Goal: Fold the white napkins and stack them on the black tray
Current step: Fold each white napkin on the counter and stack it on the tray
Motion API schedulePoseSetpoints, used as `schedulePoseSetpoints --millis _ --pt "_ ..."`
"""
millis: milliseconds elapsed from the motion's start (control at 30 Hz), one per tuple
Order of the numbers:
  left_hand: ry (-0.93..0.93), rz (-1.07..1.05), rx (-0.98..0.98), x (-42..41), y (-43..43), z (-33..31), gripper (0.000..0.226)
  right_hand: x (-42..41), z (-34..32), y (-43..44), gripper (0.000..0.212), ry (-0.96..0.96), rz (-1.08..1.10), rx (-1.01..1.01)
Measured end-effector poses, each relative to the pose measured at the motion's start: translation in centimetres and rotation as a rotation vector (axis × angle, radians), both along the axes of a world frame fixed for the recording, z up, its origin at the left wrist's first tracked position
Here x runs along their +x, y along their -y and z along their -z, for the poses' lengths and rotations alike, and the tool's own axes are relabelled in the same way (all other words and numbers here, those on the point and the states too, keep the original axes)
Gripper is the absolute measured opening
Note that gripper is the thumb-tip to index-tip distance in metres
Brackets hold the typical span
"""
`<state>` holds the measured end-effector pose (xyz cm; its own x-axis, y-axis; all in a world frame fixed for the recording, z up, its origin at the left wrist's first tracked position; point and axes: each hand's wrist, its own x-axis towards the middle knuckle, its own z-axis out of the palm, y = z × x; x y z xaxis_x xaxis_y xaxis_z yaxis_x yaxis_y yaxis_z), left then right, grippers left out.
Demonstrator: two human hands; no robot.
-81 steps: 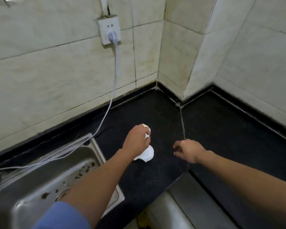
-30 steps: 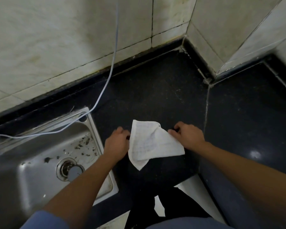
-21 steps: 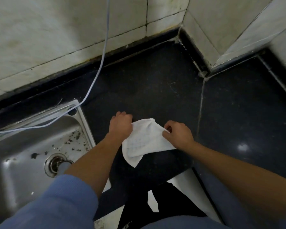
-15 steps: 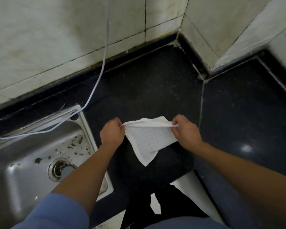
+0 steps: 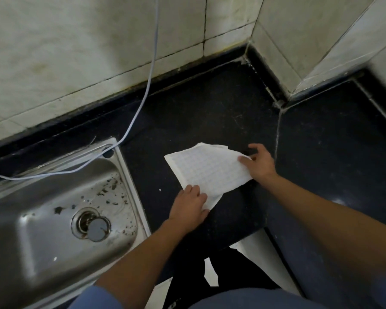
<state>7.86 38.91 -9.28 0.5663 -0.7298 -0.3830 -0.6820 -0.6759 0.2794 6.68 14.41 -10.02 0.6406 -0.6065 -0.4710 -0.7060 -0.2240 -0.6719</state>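
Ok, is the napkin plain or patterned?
The napkin is white with a fine grid of small squares; the head view shows it best.

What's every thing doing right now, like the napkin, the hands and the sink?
napkin, spread flat on the black counter.
left hand, resting on its near corner.
right hand, fingers on its far right corner.
sink, speckled with dark bits.
cable, draped over the sink rim.
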Motion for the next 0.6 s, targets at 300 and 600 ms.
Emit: schedulePoseSetpoints --millis 300,600 --pt "0.094 0.113 0.11 -0.2 -1.0 0.1 0.023 -4.5 0.3 0.8 0.066 -0.053 -0.162 0.002" --pt "-0.009 0.217 0.137 0.5 -2.6 -1.2 0.034 -4.6 -1.8 -1.0 0.041 -0.146 -0.556 -0.585"
